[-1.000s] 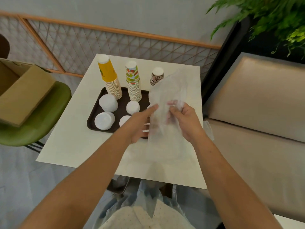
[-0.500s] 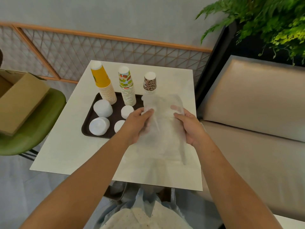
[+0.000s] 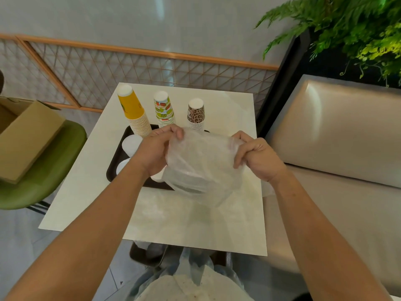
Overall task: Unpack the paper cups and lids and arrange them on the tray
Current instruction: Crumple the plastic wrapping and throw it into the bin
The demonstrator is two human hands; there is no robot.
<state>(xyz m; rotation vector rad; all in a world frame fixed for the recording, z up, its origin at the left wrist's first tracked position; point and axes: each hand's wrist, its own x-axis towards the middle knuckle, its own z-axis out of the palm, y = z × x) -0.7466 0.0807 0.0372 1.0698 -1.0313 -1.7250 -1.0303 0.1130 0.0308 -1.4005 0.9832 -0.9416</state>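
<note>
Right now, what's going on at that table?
A person's left hand and right hand both grip a crumpled clear plastic bag, held up over the near side of the dark tray on the white table. A yellow cup stack, a fruit-print cup stack and a leopard-print cup stack stand upside down along the tray's far edge. White lids lie on its left part, partly hidden. Whether the bag holds anything cannot be told.
</note>
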